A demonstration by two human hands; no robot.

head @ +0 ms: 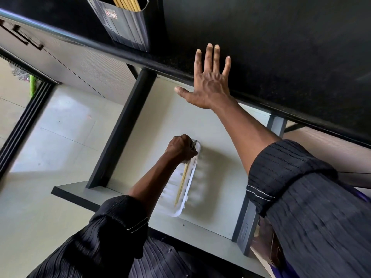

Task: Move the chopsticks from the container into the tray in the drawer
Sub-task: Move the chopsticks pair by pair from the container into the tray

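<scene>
A red-bordered label, unreadable, is being shown on the ribbed black container [128, 23] of cut-off yellow wooden chopsticks [126, 3] on the black desk [281, 47], where the right hand [208, 81] is being rested flat and released, while the left hand [181, 147] is being clenched on chopsticks inside the white slotted tray [180, 211] in the grey drawer [220, 137].

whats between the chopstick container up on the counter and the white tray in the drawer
In the head view, the black counter edge and bare drawer floor separate the container from the tray; the left hand sits at the tray's near end.
</scene>
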